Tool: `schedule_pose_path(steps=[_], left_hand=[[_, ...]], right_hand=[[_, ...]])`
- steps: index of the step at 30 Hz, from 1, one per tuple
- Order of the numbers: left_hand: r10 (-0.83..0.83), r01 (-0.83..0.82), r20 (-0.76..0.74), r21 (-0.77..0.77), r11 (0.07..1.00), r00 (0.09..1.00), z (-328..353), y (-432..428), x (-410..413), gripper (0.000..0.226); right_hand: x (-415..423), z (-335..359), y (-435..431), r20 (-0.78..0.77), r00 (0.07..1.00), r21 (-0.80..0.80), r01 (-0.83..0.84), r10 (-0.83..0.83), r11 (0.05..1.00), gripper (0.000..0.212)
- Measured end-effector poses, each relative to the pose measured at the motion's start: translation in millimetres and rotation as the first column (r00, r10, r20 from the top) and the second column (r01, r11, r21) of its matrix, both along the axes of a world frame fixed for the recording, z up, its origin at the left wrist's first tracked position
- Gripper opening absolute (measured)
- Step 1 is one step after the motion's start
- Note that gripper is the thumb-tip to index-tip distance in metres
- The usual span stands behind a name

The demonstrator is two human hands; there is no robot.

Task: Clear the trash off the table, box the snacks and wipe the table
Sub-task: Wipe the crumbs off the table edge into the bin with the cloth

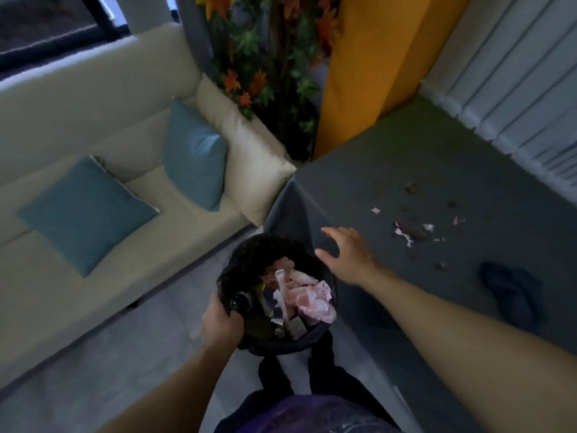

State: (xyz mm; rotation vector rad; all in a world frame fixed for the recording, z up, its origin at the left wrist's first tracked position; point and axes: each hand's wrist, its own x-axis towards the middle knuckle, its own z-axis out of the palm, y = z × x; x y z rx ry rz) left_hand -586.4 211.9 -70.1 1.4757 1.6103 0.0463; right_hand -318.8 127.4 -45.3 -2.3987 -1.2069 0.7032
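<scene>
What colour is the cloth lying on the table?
Dark blue. The cloth lies crumpled on the grey table, and the head view is the only one that shows it.

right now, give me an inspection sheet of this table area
surface: grey-covered table, dirty towards its right side
job's things: bin with black liner beside the table corner, holding pink tissue and wrappers; dark blue cloth lying on the table; no snack box in view
clutter: paper scraps and brown crumbs scattered on the table
hands: left hand grips the bin rim; right hand open over the table edge, holding nothing
cables: nothing seen
surroundings: cream sofa with two blue cushions; plant with orange leaves
</scene>
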Motion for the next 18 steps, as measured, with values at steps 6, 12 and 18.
schedule_pose_path(steps=[6, 12, 18], left_hand=[[-0.179, 0.180, 0.025, -0.029, 0.983, 0.984, -8.9, -18.2, 23.1, 0.051], [-0.252, 0.252, -0.003, -0.038, 0.967, 0.968, -16.0, -35.7, 53.6, 0.048], [-0.242, 0.240, -0.042, -0.044, 0.970, 0.969, -25.2, -54.3, 72.9, 0.050]], right_hand=[[18.1, 15.3, -58.7, 0.086, 0.979, 0.048, 0.182, -0.185, 0.982, 0.059], [42.3, 14.2, -132.0, 0.152, 0.922, 0.064, 0.352, -0.357, 0.934, 0.058], [78.0, 0.9, -210.6, 0.262, 0.825, 0.068, 0.501, -0.500, 0.863, 0.052]])
